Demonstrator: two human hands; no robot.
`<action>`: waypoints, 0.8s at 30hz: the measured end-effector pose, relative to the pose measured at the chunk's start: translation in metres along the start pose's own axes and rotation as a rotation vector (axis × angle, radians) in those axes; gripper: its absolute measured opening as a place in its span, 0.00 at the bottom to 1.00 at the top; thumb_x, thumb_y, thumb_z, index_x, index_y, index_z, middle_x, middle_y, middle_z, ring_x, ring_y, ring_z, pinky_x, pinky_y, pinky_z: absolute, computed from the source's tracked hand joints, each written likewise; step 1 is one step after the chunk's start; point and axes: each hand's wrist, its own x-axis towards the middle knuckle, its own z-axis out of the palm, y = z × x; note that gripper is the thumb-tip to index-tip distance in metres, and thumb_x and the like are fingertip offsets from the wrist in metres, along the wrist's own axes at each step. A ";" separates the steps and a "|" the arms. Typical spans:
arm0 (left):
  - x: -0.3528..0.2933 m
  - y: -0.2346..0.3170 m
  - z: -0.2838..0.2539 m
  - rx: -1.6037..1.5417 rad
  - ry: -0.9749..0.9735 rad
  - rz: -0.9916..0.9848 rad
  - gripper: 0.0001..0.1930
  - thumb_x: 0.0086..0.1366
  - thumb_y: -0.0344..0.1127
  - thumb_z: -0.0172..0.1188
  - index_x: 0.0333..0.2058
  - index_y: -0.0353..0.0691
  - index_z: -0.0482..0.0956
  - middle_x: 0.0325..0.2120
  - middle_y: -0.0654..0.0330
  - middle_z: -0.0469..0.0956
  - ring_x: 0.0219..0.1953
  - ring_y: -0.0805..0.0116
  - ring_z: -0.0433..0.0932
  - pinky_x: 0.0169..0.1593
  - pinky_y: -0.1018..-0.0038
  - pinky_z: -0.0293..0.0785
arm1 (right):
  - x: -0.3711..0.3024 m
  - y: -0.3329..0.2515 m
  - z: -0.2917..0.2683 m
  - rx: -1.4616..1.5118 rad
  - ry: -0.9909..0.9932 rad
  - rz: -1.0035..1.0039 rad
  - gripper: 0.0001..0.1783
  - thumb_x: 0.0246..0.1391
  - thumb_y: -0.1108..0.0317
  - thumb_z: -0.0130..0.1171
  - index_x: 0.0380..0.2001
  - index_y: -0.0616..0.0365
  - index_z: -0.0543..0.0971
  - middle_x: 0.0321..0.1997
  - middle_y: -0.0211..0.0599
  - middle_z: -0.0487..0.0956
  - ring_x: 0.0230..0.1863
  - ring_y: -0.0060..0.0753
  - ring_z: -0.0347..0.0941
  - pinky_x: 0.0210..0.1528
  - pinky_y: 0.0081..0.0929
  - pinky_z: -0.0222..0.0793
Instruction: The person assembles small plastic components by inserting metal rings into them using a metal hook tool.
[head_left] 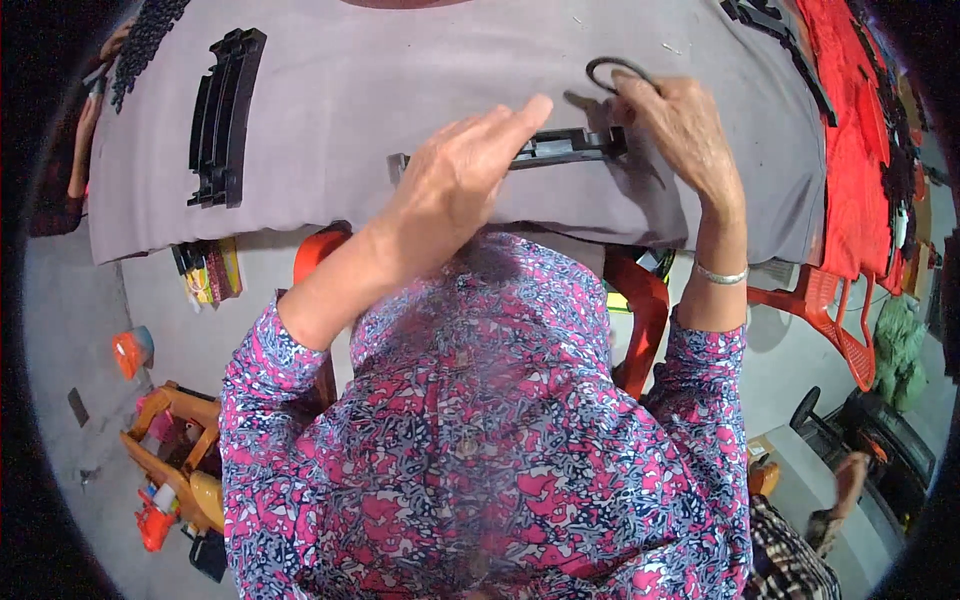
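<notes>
One long, narrow black plastic part [575, 150] lies on the grey cloth [350, 110], right of upper centre. It runs nearly level, right end slightly raised in the frame. Open channel along its length, pale sheen inside, upright tabs at the right end; middle hidden under a hand, left tip showing just beyond.

Left hand [460, 160]: over the middle of the part, fingers straight and close together, pointing to the upper right. Thumb side hidden; cannot tell whether it grips the part or only rests against it.

Right hand [680, 120]: above the part's right end, fingers curled, pinching a thin black loop [609, 60]. Loop sticks out to the left of the fingertips, apart from the part. Pale bracelet [722, 276] on that wrist.

Edges: near border of the cloth curves just below the part, close to the patterned shirt [480, 430]. Stack of similar black parts [228, 118] at upper left, well apart from the left hand, grey cloth stretching between. Small black pieces [150, 40] heaped in the upper left corner. Dark strips [790, 55] at upper right, beside red fabric [845, 130], well apart from the right hand.
</notes>
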 end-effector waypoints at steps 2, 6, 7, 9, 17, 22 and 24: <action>0.001 -0.003 -0.004 -0.003 -0.022 0.000 0.31 0.53 0.18 0.54 0.59 0.33 0.67 0.39 0.49 0.77 0.41 0.47 0.77 0.47 0.58 0.72 | -0.003 -0.007 0.006 0.003 -0.043 -0.016 0.11 0.56 0.64 0.52 0.40 0.53 0.79 0.24 0.48 0.77 0.26 0.53 0.75 0.27 0.42 0.70; 0.010 -0.013 -0.019 -0.014 -0.153 0.006 0.33 0.53 0.18 0.55 0.60 0.37 0.67 0.44 0.51 0.78 0.48 0.49 0.76 0.55 0.58 0.67 | -0.011 -0.033 0.006 0.137 -0.171 0.023 0.12 0.56 0.65 0.51 0.40 0.52 0.80 0.24 0.47 0.78 0.26 0.51 0.76 0.27 0.41 0.70; 0.014 -0.017 -0.021 -0.016 -0.151 0.008 0.33 0.53 0.18 0.55 0.60 0.37 0.67 0.44 0.51 0.78 0.48 0.49 0.76 0.55 0.58 0.67 | -0.014 -0.040 0.004 0.214 -0.254 0.100 0.12 0.56 0.65 0.51 0.40 0.52 0.80 0.25 0.47 0.78 0.26 0.50 0.76 0.27 0.40 0.70; 0.018 -0.026 -0.027 0.225 -0.216 0.156 0.32 0.55 0.20 0.51 0.61 0.40 0.67 0.46 0.52 0.78 0.52 0.53 0.74 0.59 0.59 0.65 | -0.018 -0.063 0.005 0.591 -0.316 0.252 0.28 0.60 0.50 0.51 0.29 0.70 0.82 0.22 0.44 0.80 0.26 0.28 0.77 0.33 0.30 0.72; 0.013 -0.035 -0.045 -0.093 0.025 0.028 0.23 0.55 0.17 0.53 0.50 0.38 0.76 0.41 0.53 0.77 0.43 0.53 0.78 0.49 0.64 0.74 | -0.023 -0.126 0.029 1.184 -0.709 0.605 0.23 0.63 0.55 0.51 0.23 0.63 0.81 0.17 0.29 0.77 0.17 0.14 0.61 0.21 0.21 0.57; -0.013 -0.025 -0.041 0.001 0.194 0.016 0.13 0.55 0.23 0.60 0.41 0.37 0.80 0.41 0.55 0.79 0.45 0.51 0.78 0.47 0.63 0.74 | -0.013 -0.093 -0.004 1.564 0.086 0.555 0.26 0.65 0.48 0.47 0.16 0.51 0.66 0.14 0.20 0.60 0.17 0.15 0.54 0.17 0.22 0.46; -0.015 -0.009 -0.043 0.067 0.110 0.004 0.12 0.55 0.28 0.62 0.41 0.38 0.80 0.41 0.56 0.79 0.48 0.52 0.77 0.49 0.62 0.73 | 0.008 -0.085 -0.016 1.794 0.271 0.622 0.26 0.65 0.47 0.46 0.16 0.49 0.62 0.15 0.20 0.56 0.16 0.16 0.49 0.17 0.22 0.43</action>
